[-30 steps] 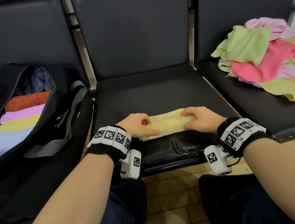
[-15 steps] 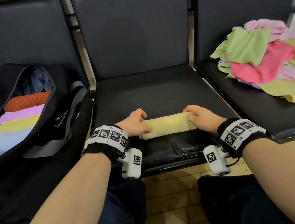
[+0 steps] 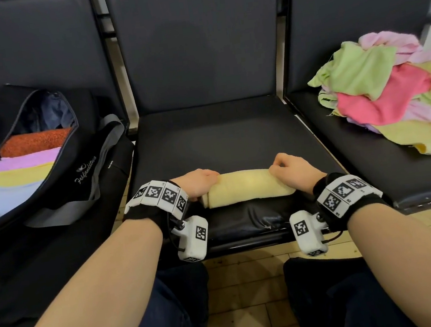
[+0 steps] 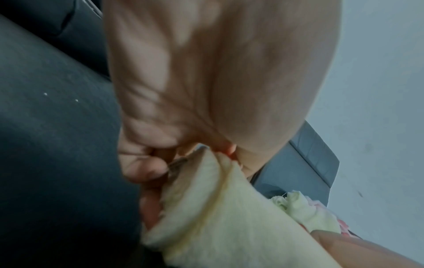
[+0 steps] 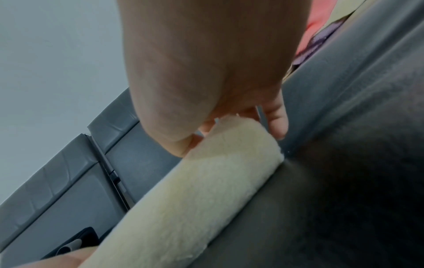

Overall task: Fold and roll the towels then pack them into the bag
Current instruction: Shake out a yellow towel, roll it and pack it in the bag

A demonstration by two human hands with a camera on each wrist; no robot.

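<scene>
Head view is showing three dark seats in a row, and the middle seat [image 3: 205, 137] is serving as the work surface. On the seat to the person's left the black bag [image 3: 56, 183] is lying unzipped, already holding a row of rolled towels [image 3: 24, 170] in orange, lilac, yellow and pale blue. On the seat to the right a loose pile of towels [image 3: 390, 93] in green, pink and yellow is waiting unfolded. Near the front edge of the middle seat the yellow towel roll [image 3: 244, 187] is lying crosswise, looking fully wound. The left hand [image 3: 197, 183] is gripping its left end with fingers curled over the top, and the right hand [image 3: 293, 168] is gripping the right end the same way; the wrist views are showing fingers [image 4: 142, 168] and fingers [image 5: 277, 121] wrapping closely round the cloth.

As a judgement, the roll is looking ready to be lifted across to the bag. The main risk is that it is springing loose once one hand is letting go, since nothing but finger pressure is keeping the outer flap down. It is also sitting near the seat's front edge, so a slack grip could be sending it to the floor. Pushing it in beside the packed rolls could be disturbing them.
</scene>
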